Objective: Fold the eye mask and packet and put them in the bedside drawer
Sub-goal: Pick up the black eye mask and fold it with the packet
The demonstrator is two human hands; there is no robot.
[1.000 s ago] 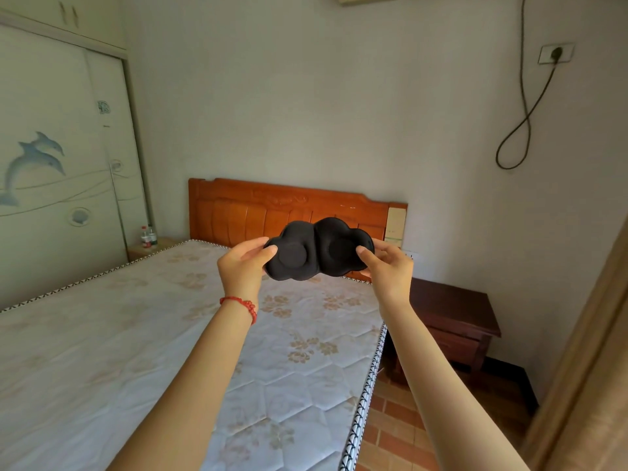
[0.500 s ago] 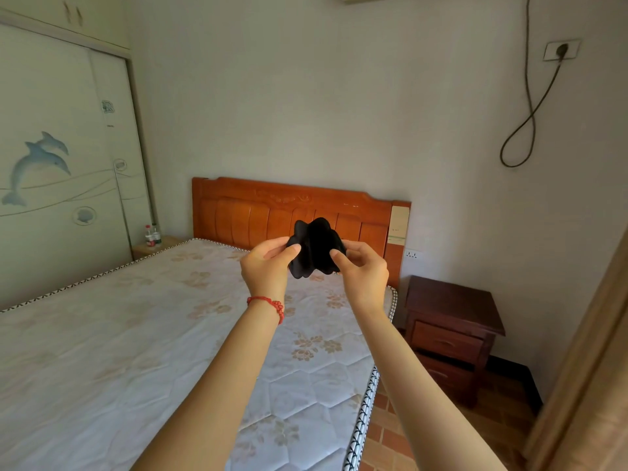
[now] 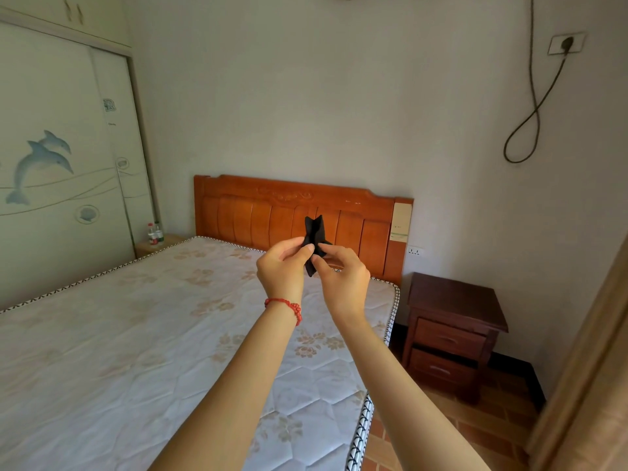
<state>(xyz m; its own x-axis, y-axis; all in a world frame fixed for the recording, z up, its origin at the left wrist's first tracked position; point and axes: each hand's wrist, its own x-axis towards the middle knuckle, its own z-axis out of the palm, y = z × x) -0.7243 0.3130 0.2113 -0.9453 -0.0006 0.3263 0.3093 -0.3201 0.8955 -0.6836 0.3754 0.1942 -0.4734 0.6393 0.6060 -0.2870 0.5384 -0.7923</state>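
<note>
Black eye mask (image 3: 313, 240) up in the air, over the bed (image 3: 136, 334), in front of the headboard (image 3: 272, 215). Folded in half, standing up tall and thin, two little points at the top. Left hand (image 3: 282, 270) pinching the mask on its left side, thumb and pointer pressed tight on the cloth. Right hand (image 3: 343, 277) pinching the mask on its right side, fingers curled in close. Both hands nearly touching each other, both held out far from the body. Red string bracelet (image 3: 285, 305) around the left wrist.

Dark nightstand (image 3: 452, 331) just beside the bed, on the right. Two drawers in it. Top drawer (image 3: 448, 338) pushed in. Bottom drawer (image 3: 438, 368) maybe open a crack, hard to tell from here. No packet to see anywhere.

Wardrobe (image 3: 61, 164) with dolphins on the left. Small bottles (image 3: 154, 232) on a low stand near it. Cord (image 3: 533, 107) hanging down from a wall plug. Red brick floor (image 3: 441, 443) by the bed.
</note>
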